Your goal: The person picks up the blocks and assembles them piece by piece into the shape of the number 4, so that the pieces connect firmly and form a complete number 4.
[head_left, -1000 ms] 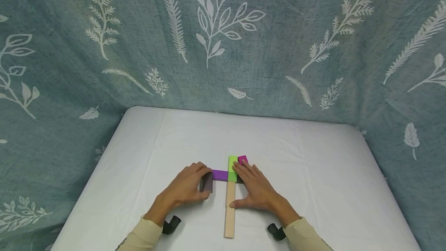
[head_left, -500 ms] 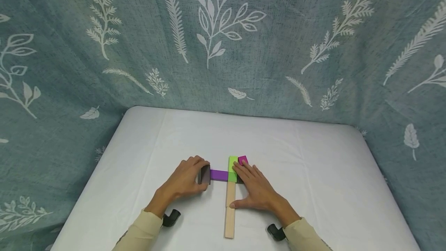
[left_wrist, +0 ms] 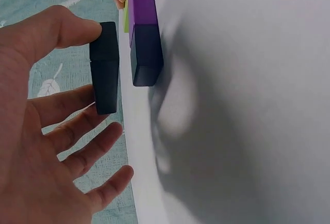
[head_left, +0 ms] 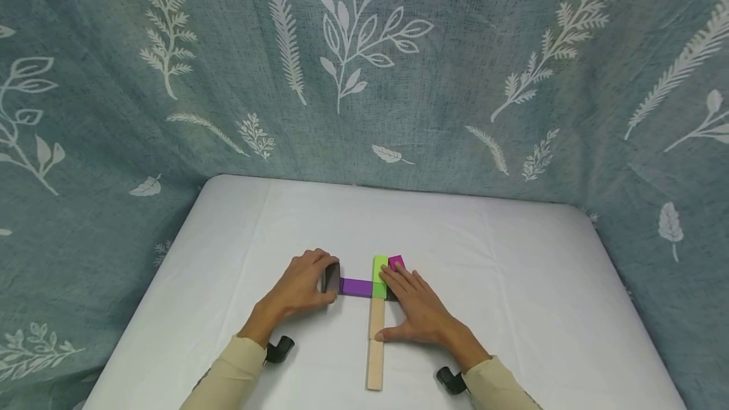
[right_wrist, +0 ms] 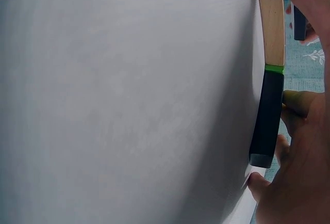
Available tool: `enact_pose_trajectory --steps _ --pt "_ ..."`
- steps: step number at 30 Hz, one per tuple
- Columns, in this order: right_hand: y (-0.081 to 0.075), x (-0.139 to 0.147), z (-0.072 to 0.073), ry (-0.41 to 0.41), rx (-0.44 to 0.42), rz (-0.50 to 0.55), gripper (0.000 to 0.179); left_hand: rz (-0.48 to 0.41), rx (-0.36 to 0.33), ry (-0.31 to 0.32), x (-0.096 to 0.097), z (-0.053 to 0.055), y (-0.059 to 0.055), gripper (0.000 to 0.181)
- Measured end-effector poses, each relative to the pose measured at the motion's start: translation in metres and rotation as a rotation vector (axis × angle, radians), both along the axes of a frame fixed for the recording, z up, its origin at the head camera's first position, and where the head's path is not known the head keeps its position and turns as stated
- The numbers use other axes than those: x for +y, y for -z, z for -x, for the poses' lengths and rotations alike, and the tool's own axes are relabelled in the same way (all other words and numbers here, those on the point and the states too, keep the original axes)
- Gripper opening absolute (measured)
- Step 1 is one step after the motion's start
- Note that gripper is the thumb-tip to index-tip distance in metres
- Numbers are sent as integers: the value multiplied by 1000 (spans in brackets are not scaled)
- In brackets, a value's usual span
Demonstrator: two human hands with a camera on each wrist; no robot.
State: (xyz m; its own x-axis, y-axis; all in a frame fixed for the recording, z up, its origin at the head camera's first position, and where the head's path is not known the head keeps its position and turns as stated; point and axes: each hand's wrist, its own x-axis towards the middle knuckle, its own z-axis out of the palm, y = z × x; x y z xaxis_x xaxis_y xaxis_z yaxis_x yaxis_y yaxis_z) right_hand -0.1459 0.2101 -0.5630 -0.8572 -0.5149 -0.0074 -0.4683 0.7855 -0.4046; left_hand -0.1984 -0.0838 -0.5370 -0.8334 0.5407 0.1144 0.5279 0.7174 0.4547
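Observation:
My left hand (head_left: 304,283) pinches a black block (left_wrist: 104,69) between thumb and fingertips, left of a purple block (head_left: 357,288). A seam crosses the held block in the left wrist view. It is raised, apart from a dark piece (left_wrist: 147,53) at the purple block's near end there. My right hand (head_left: 418,309) rests on the joined blocks. Its fingers lie near the green block (head_left: 380,267) and magenta block (head_left: 395,260), its thumb on the wooden strip (head_left: 377,318). A black block (right_wrist: 267,118) sits beneath that hand, mostly hidden in the head view.
A second wooden strip (head_left: 374,366) continues the row toward me. White cloth covers the table (head_left: 512,258). A patterned teal curtain (head_left: 364,68) hangs behind it and at the sides. Black wrist devices (head_left: 280,350) sit by both sleeves.
My left hand has moved away from me and slightly left with the black block, showing more of the purple block's left end. The right hand stays in place.

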Motion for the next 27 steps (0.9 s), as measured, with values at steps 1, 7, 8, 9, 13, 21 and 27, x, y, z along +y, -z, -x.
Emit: enact_pose_trajectory --steps 1,7,8,9,13,21,27 --pt "0 0 0 1 -1 -1 121 3 -3 -4 0 1 1 62" --pt "0 0 0 2 11 -2 121 -8 -18 -22 0 9 1 60" --pt "0 0 0 1 17 -2 121 -13 -22 -21 0 11 0 60" --pt "0 0 0 1 17 -1 121 -17 -25 -22 0 12 0 61" --pt "0 1 1 1 8 -14 121 -17 -53 -26 0 16 1 63" --pt "0 0 0 5 -4 -17 122 -1 -67 -37 4 24 2 65" --pt "0 0 0 -1 8 -9 121 -17 -81 -27 6 30 3 65"
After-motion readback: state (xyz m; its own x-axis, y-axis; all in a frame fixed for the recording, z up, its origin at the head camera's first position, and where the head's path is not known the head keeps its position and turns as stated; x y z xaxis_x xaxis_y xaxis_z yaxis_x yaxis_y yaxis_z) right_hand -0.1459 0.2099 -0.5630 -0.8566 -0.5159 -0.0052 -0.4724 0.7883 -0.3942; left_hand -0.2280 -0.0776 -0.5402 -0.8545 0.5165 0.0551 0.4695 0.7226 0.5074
